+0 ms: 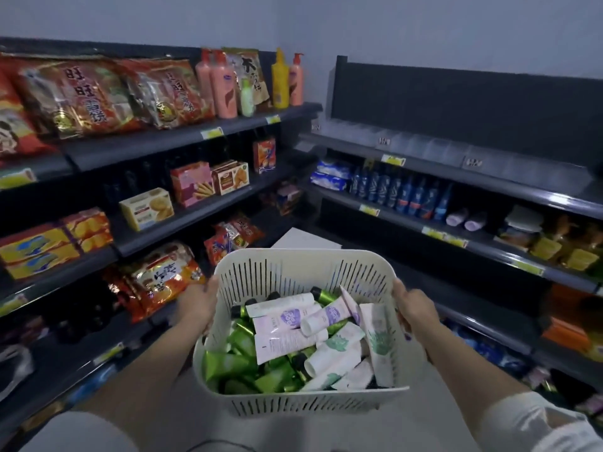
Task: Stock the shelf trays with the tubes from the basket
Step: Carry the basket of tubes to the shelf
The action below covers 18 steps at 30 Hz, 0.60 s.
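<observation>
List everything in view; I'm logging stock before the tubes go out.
basket: one, white, held at centre front
tubes: many, green, white and lilac, piled in the basket
trays: a row, clear, top right shelf
snack bags: several, red-orange, top left shelf
pump bottles: several, pink and one yellow, right end of that shelf
biscuit boxes: several, yellow, pink, orange, left middle shelves
blue bottles: a row, blue, right second shelf
price tags: several, yellow, shelf edges
left hand: one, grips the basket's left rim
right hand: one, grips the basket's right rim
</observation>
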Tool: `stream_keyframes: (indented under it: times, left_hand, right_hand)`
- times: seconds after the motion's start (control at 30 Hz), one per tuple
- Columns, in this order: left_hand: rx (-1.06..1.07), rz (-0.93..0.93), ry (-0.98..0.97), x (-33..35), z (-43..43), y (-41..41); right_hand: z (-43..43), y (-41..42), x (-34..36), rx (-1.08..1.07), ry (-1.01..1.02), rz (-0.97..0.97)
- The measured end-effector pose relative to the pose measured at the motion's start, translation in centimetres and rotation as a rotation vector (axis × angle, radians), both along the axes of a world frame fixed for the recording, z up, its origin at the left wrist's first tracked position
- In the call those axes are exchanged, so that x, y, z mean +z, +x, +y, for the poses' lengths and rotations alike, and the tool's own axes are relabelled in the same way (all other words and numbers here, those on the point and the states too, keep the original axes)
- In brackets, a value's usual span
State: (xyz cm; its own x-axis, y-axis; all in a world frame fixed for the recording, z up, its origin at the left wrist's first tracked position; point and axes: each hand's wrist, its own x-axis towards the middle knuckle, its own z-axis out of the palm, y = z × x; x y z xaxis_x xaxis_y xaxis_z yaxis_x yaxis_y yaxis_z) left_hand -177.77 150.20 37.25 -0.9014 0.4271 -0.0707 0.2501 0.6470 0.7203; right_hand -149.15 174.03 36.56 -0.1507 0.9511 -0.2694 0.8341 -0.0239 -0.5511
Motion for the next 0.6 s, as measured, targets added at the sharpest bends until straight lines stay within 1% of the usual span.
stream_keyframes:
  times: [0.23, 0.33, 0.47, 0.6]
  left_hand:
    - [-0.083, -0.07, 0.07, -0.9, 12.3, -8.8]
    - [-0.122, -0.109, 0.058, -1.3, 17.8, -12.5]
    - [-0.207, -0.071, -0.02, -1.3, 23.9, -15.7]
    - [-0.198, -0.086, -0.068, -2.2, 29.1, -18.9]
  right_hand:
    - [9.4, -6.1, -0.5, -0.042, 0.047, -0.02]
    - [12.7, -8.3, -1.5, -0.099, 0.016, -0.003]
    - [16.6, -10.6, -2.0, -0.19, -0.015, 0.026]
    - [21.9, -13.5, -2.2, -0.193, -0.018, 0.03]
